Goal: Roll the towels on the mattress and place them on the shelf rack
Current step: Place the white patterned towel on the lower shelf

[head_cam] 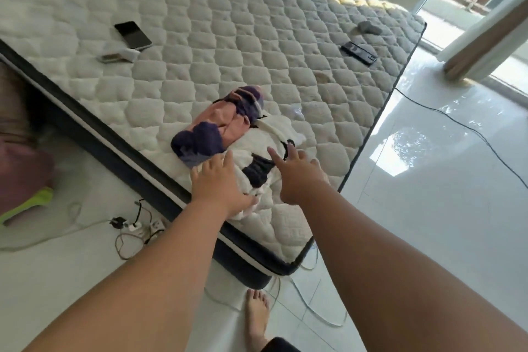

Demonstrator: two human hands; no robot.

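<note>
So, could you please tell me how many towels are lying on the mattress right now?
2 that I can tell: a crumpled pink and purple towel near the mattress corner, and a white towel with dark markings beside it, under both hands. More may be hidden in the pile.

I have a single view, from the camera worn on the person's head, so no second view overlaps it. It looks forward and steeply down from standing height, close enough that both forearms run up from the bottom edge. The wide lens bends the mattress (217,46) so its near corner sits low at centre and its edges splay diagonally. The left hand (220,183) and right hand (300,174) land just below mid-frame. A bare foot (257,317) on the tiled floor (428,208) shows directly beneath the lens.
</note>
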